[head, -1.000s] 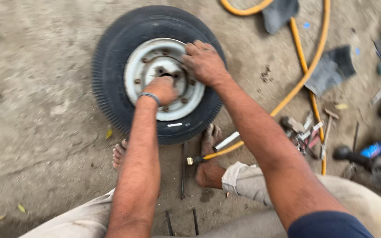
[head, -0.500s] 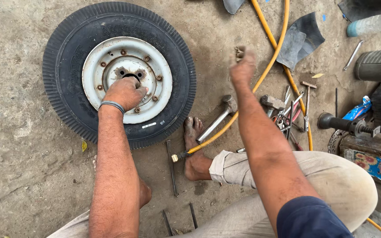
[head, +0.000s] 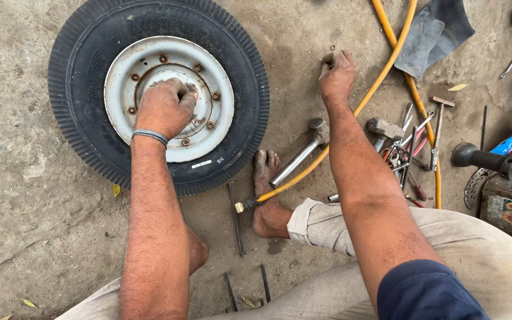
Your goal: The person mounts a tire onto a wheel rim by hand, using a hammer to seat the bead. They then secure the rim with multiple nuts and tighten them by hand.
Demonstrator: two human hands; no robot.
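**Wheel on the floor, one hand at its hub, the other out on the concrete**

A black tyre (head: 78, 127) mounted on a pale grey steel rim (head: 211, 127) is seen lying flat on the concrete floor (head: 13, 225), at the upper left of the view. The left hand (head: 164, 106) is placed on the middle of the rim, over the hub opening; its fingers (head: 186, 98) are curled and pressed together against the metal, and whether anything is pinched under them cannot be told. A grey band is worn at that wrist. Rusty studs are spaced round the hub just outside the hand.

The right hand (head: 337, 74) is set down on the floor well apart from the wheel, to its right, just beside a yellow hose (head: 386, 62). Its fingers are bent into a loose fist with the tips at the ground; what, if anything, is gripped there is hidden by the knuckles.

The hose is run diagonally across the scene and is ended in a brass fitting near a bare foot (head: 266, 195), which is rested just beside the tyre's lower right edge. A hammer (head: 300, 154) is laid across the hose next to that foot. Further right, a heap of hand tools (head: 404, 148) is spread on the floor, and a piece of black rubber (head: 434, 32) is lying near the top edge.
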